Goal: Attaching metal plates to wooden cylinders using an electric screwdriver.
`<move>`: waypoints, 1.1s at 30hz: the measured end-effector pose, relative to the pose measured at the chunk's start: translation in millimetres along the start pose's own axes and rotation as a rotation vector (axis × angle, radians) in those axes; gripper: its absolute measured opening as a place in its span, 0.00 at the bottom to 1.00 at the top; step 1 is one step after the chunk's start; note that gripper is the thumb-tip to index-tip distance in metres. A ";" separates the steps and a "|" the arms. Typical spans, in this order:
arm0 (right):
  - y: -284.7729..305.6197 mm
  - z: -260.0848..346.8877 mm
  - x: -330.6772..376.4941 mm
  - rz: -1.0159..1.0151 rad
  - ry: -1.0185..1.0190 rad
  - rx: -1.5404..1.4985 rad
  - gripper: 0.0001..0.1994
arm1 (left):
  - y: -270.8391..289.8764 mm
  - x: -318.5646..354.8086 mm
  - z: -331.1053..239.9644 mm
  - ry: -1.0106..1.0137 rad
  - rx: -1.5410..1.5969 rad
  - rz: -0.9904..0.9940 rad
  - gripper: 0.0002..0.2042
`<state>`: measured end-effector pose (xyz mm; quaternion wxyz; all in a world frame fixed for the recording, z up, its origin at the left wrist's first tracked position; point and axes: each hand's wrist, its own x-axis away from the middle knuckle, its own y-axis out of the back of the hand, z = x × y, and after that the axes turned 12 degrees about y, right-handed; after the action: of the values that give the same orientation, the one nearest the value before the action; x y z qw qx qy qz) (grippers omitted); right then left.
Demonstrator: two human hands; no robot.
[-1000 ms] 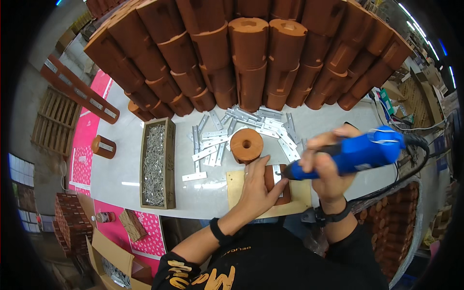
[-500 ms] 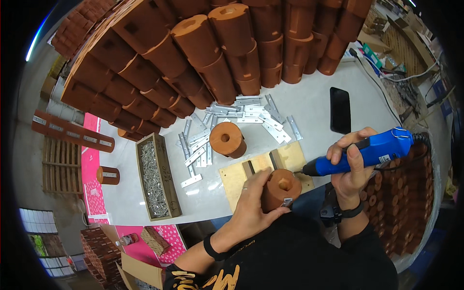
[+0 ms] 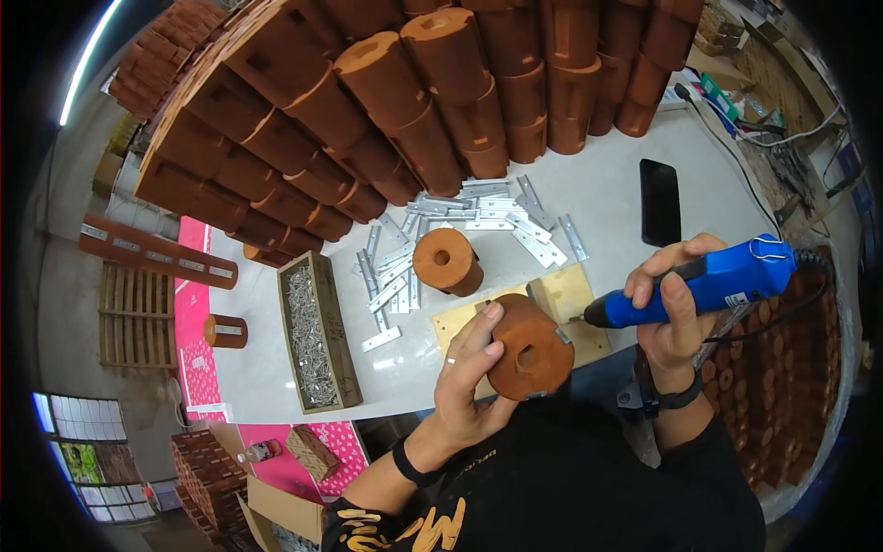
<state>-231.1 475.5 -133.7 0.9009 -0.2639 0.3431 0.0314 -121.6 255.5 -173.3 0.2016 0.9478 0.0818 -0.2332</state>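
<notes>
My left hand [image 3: 469, 373] grips a reddish-brown cylinder [image 3: 515, 373] with a hole through its middle, thumb below and fingers over its upper left side. Its end face is tipped up, and small metal bits show at its rim. A blue electric screwdriver [image 3: 704, 283] lies in my closed right hand [image 3: 676, 317]. The tool's bit points left, close beside the cylinder's right side; whether they touch I cannot tell. Beneath the cylinder is a plywood board [image 3: 589, 299] with raised wooden strips, partly hidden. Another cylinder [image 3: 443, 261] stands just beyond the board.
Flat metal strips [image 3: 501, 219] lie scattered behind the standing cylinder. A long wooden box of screws [image 3: 311, 340] is at the left, and a black phone [image 3: 660, 202] at the right. Stacked cylinders [image 3: 460, 92] wall off the far side. The screwdriver's cord [image 3: 819, 290] trails right.
My left hand has lifted the cylinder off the board and turned it, tipping its end face more toward me. The screwdriver stays nearly in place. The whole view has shifted slightly.
</notes>
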 end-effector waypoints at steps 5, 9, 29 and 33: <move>-4.5 -1.6 1.9 0.016 -0.012 0.002 0.19 | -2.7 6.4 7.8 0.043 0.000 -0.028 0.38; -4.0 -5.4 4.2 0.039 -0.026 0.007 0.20 | -4.5 8.6 13.8 0.089 0.039 -0.024 0.38; -21.5 -33.2 21.6 0.065 -0.180 0.136 0.21 | 1.0 -6.3 17.2 0.121 0.051 -0.006 0.41; -26.8 -30.9 31.0 0.132 -0.189 0.209 0.22 | 5.4 -17.1 13.7 0.058 0.080 -0.068 0.43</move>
<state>-219.7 433.3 -160.5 0.9477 -0.1414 0.2748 0.0794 -140.9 243.7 -174.5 0.1532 0.9581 0.1105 -0.2154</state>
